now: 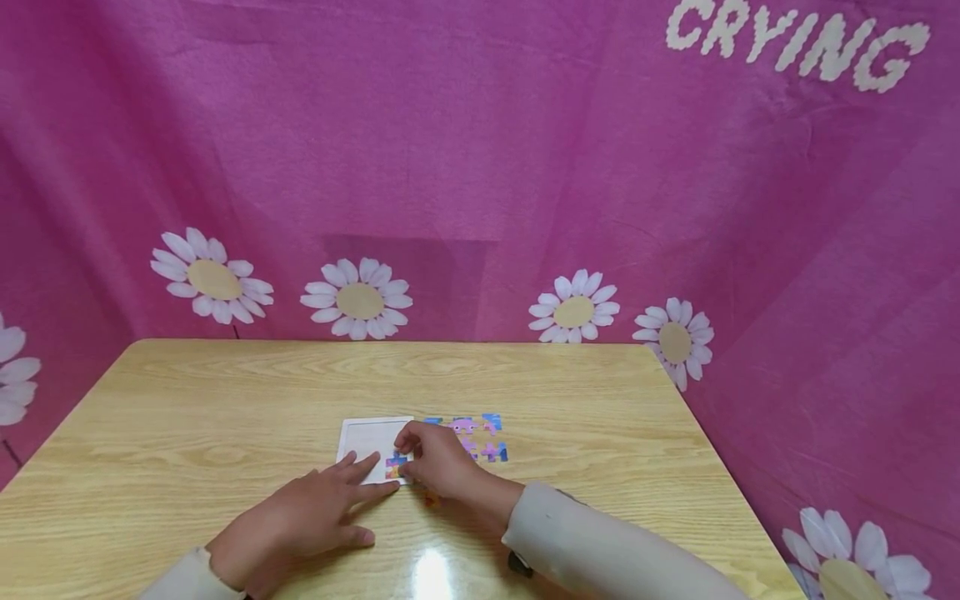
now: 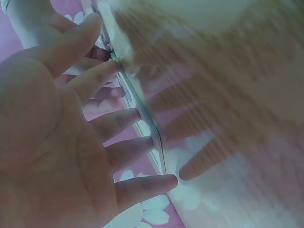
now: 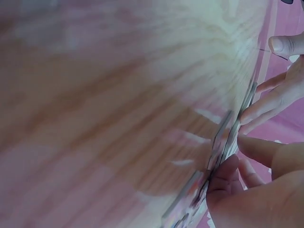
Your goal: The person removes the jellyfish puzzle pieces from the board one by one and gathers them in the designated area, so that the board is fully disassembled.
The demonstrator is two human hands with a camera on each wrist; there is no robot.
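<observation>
A white puzzle tray point(image 1: 360, 435) lies on the wooden table, with a few joined colourful puzzle pieces point(image 1: 393, 468) in its near right corner. My left hand point(image 1: 315, 508) spreads its straight fingers over the tray's near edge; the left wrist view shows its palm point(image 2: 52, 137) and fingertips along that edge. Over the tray's right side, my right hand point(image 1: 442, 462) bends its fingers and thumb about the corner pieces. In the right wrist view the thumb and bent fingers point(image 3: 225, 178) touch down at the tray; whether they pinch a piece is hidden.
More loose puzzle pieces point(image 1: 491, 450) lie right of the tray, partly behind the right hand. An orange piece point(image 1: 432, 500) shows below the right wrist. The table point(image 1: 225, 392) ends at a pink curtain point(image 1: 450, 167) with daisies.
</observation>
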